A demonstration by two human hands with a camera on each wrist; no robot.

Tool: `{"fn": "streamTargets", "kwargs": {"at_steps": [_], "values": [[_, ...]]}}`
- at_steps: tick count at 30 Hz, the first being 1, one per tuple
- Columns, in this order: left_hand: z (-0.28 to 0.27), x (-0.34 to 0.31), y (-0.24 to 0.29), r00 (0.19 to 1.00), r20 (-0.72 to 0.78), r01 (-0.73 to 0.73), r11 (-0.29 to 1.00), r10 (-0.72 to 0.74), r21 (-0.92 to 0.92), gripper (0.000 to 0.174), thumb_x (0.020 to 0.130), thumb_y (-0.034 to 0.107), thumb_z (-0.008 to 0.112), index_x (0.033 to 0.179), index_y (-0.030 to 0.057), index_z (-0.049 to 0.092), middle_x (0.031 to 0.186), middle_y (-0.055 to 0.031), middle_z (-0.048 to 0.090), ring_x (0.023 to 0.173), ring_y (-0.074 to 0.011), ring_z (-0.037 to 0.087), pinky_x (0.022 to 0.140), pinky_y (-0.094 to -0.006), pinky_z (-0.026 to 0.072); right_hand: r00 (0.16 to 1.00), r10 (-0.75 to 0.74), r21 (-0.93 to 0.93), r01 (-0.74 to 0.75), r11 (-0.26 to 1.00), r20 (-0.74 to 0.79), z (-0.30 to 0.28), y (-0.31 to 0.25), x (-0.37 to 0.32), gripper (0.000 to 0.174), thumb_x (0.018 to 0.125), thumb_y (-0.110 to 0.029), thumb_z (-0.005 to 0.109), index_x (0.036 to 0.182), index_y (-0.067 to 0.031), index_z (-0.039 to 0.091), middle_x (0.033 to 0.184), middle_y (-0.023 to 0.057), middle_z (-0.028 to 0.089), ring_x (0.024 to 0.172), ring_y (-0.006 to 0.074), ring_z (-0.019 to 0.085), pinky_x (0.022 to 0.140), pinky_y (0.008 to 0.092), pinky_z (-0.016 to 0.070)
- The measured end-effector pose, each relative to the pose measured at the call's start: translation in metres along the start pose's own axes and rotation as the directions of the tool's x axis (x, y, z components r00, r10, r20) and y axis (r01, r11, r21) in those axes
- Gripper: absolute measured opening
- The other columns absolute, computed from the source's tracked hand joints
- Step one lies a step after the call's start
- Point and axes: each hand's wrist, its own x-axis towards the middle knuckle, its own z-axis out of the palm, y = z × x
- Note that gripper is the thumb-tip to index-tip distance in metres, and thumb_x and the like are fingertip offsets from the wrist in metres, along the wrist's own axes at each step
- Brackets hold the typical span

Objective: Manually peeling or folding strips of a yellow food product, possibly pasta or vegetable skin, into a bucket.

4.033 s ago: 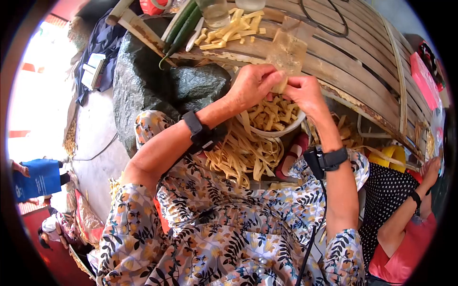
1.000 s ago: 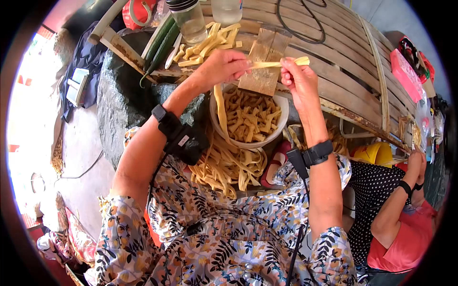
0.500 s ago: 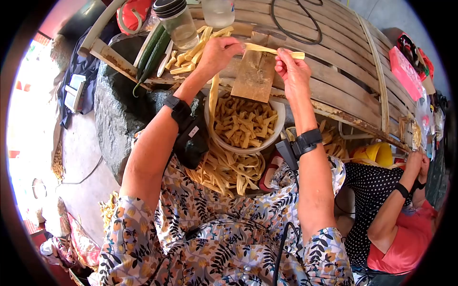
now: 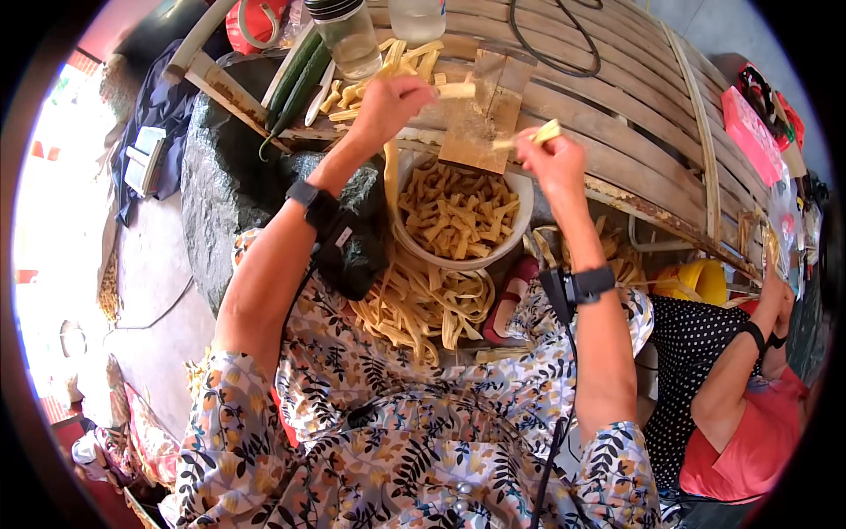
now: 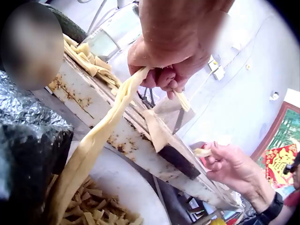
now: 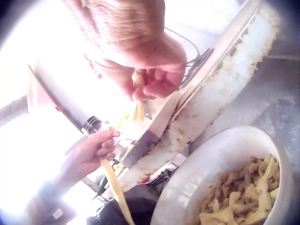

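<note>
A long pale-yellow strip hangs from the curled fingers of the left hand, its short end sticking out over a wooden block. To the right of the block, the right hand pinches a short yellow piece between thumb and fingers, also seen in the right wrist view as a piece. The two hands are apart. Just below the block is a white tub holding many short pieces. The strip passes down the tub's left side.
On the slatted bench lie more yellow pieces, green cucumbers, a jar and a black cable. Loose strips lie below the tub. Dark plastic is at left; another person sits at right.
The strip that stretched between both hands is now in two parts, the long one in the left hand and a short one in the right. The right hand is lower relative to the block.
</note>
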Motion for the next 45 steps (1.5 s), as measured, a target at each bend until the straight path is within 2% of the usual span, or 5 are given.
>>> {"fn": "streamTargets", "kwargs": {"at_steps": [12, 20, 34, 38, 45], "values": [[0.04, -0.069, 0.051, 0.809, 0.361, -0.566, 0.778, 0.463, 0.271, 0.013, 0.075, 0.012, 0.064, 0.086, 0.0049, 0.063, 0.077, -0.0105, 0.06, 0.066, -0.0252, 0.058, 0.061, -0.0277, 0.0462, 0.978, -0.092, -0.242, 0.137, 0.96, 0.185, 0.011, -0.024, -0.026, 0.016, 0.079, -0.017, 0.063, 0.083, -0.0011, 0.065, 0.06, 0.0019, 0.057, 0.053, 0.0092, 0.054, 0.049, 0.0219, 0.0415], [0.007, -0.052, 0.037, 0.917, 0.398, 0.034, 0.992, 0.019, -0.125, 0.016, 0.082, 0.017, 0.061, 0.078, 0.0011, 0.063, 0.069, 0.0034, 0.058, 0.066, -0.0017, 0.048, 0.058, -0.0183, 0.0395, 0.606, 0.151, 0.052, -0.304, 0.951, 0.781, 0.009, -0.035, -0.049, 0.024, 0.081, -0.021, 0.063, 0.091, -0.0001, 0.065, 0.055, -0.0019, 0.054, 0.04, 0.0027, 0.039, 0.04, 0.019, 0.0293], [0.071, -0.086, 0.01, 0.615, 0.785, 0.776, 0.125, 0.07, -0.619, 0.028, 0.088, 0.022, 0.053, 0.106, 0.0012, 0.05, 0.077, -0.0044, 0.055, 0.05, -0.0045, 0.041, 0.045, -0.0163, 0.0344, 0.887, -0.182, -0.06, 0.228, 0.972, 0.425, 0.019, -0.024, -0.04, 0.03, 0.073, -0.019, 0.068, 0.101, -0.0085, 0.063, 0.068, 0.0013, 0.056, 0.055, 0.0083, 0.05, 0.051, 0.0223, 0.0409], [0.068, -0.078, 0.019, 0.775, 0.569, 0.63, 0.268, -0.275, -0.729, 0.022, 0.088, 0.016, 0.053, 0.103, -0.0009, 0.053, 0.075, -0.0033, 0.055, 0.05, -0.005, 0.042, 0.046, -0.0162, 0.0353, 0.684, -0.711, -0.451, 0.693, 0.562, 0.165, 0.019, -0.009, -0.029, 0.026, 0.074, -0.014, 0.069, 0.097, -0.0034, 0.064, 0.074, -0.0012, 0.058, 0.059, 0.0113, 0.052, 0.055, 0.0212, 0.0423], [0.052, -0.073, 0.04, 0.98, 0.166, 0.165, 0.925, -0.113, -0.342, 0.022, 0.091, 0.017, 0.048, 0.088, -0.0028, 0.058, 0.065, -0.002, 0.055, 0.051, -0.0052, 0.049, 0.046, -0.0189, 0.0408, 0.952, -0.224, -0.064, 0.242, 0.968, 0.207, 0.025, -0.003, -0.03, 0.02, 0.072, -0.02, 0.068, 0.073, -0.0008, 0.062, 0.056, 0.007, 0.054, 0.052, 0.0101, 0.046, 0.052, 0.0285, 0.0395]]}}
